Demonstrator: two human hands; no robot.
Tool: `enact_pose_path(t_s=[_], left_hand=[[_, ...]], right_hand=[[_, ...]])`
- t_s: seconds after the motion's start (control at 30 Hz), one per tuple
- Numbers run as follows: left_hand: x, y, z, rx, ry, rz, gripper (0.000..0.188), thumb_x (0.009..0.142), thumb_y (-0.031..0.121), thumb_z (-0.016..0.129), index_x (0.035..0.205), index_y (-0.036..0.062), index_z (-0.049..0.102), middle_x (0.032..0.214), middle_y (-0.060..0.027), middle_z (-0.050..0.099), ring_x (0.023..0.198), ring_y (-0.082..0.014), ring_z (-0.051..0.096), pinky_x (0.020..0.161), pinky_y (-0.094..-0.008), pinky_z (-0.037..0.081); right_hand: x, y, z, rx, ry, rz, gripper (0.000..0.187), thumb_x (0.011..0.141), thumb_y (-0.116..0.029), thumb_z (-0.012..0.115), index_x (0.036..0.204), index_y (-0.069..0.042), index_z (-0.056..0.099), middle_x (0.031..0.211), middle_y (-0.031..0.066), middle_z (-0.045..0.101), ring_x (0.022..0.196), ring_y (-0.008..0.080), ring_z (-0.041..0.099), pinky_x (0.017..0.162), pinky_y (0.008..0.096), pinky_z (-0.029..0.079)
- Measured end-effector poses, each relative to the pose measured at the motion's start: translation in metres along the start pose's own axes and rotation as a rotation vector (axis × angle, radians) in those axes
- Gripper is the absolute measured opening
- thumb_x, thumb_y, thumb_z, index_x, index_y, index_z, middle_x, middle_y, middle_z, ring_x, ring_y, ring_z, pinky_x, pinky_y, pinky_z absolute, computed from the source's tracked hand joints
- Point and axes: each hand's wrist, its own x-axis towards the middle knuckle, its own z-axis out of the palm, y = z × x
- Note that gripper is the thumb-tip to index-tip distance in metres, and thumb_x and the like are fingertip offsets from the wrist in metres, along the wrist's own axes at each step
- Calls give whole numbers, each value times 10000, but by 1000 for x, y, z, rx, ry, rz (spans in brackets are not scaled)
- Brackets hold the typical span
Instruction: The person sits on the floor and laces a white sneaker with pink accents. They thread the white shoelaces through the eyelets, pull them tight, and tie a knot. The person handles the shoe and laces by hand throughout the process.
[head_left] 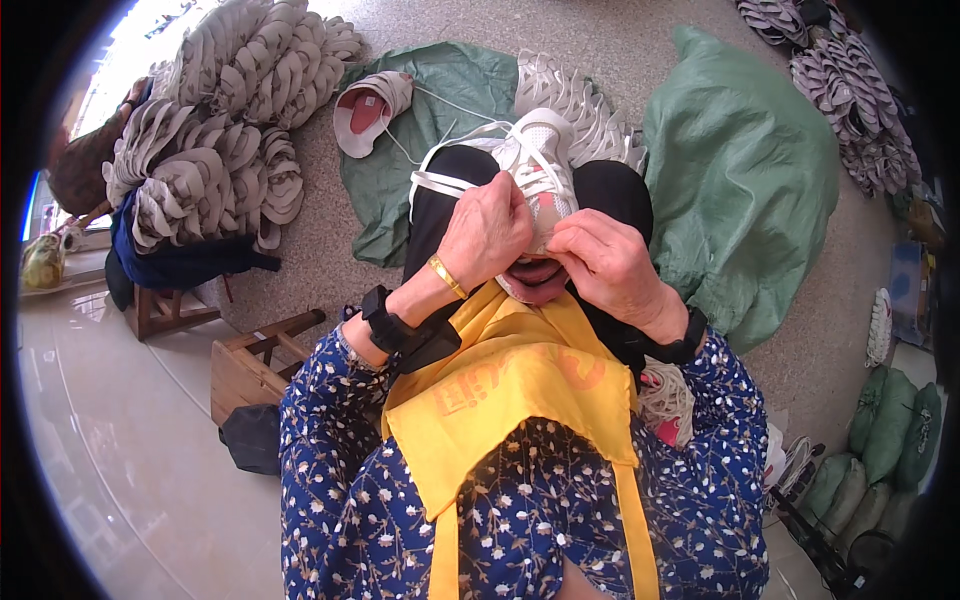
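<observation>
A white lace-up shoe upper (pixel 543 140) lies between my knees, toe pointing away, its pinkish lining showing at the near opening. White shoelace (pixel 440 183) crosses its front and loops out to the left. My left hand (pixel 487 232) is closed at the shoe's left eyelet edge, with lace at its fingers. My right hand (pixel 608 268) pinches at the right edge near the opening; its fingertips hide whether lace is also in them. A yellow apron (pixel 500 390) covers my lap below the shoe.
Beyond my knees lies a green sheet (pixel 450 90) with another white upper (pixel 370 112) and a row of uppers (pixel 570 100). A full green sack (pixel 740 190) stands right. Stacked uppers (pixel 220 170) rest left, near a wooden stool (pixel 255 370). Bundled laces (pixel 665 395) hang by my right side.
</observation>
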Motion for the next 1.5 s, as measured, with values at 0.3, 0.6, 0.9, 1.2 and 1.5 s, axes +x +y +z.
enact_pose_path(t_s=[0.3,0.6,0.9,1.2,1.5], left_hand=[[2,-6,2,-8,1,-2,127,884,90,606,873,-35,586,697,-184,652,644,-315,676,622,-390,523],[4,-6,7,-107,34,170,110,908,62,648,878,-19,580,658,-145,611,570,-217,617,543,-355,459],[11,-7,0,-221,-114,22,99,903,55,639,927,-41,644,652,-128,632,539,-195,594,531,-338,452],[13,-3,12,-35,35,-24,178,846,150,661,802,-23,672,740,-245,697,740,-428,707,714,-494,560],[14,-1,4,-23,-5,-132,354,850,293,794,789,-35,677,672,-152,674,649,-265,686,612,-392,523]], right_hand=[[0,0,-2,-5,-15,11,184,745,86,737,864,-23,648,884,103,662,808,291,686,700,365,567],[-1,0,-1,-6,-16,34,186,758,81,736,880,-28,646,891,108,666,805,302,683,703,370,566],[-2,-1,1,-21,-2,48,151,765,28,726,869,-35,637,854,100,630,812,301,674,705,386,562],[-4,-1,-1,68,-46,188,145,798,32,728,905,-28,651,857,123,643,812,318,679,689,383,554],[19,25,-7,-188,-118,176,77,861,-14,677,938,-21,673,888,132,600,844,335,652,729,416,542]])
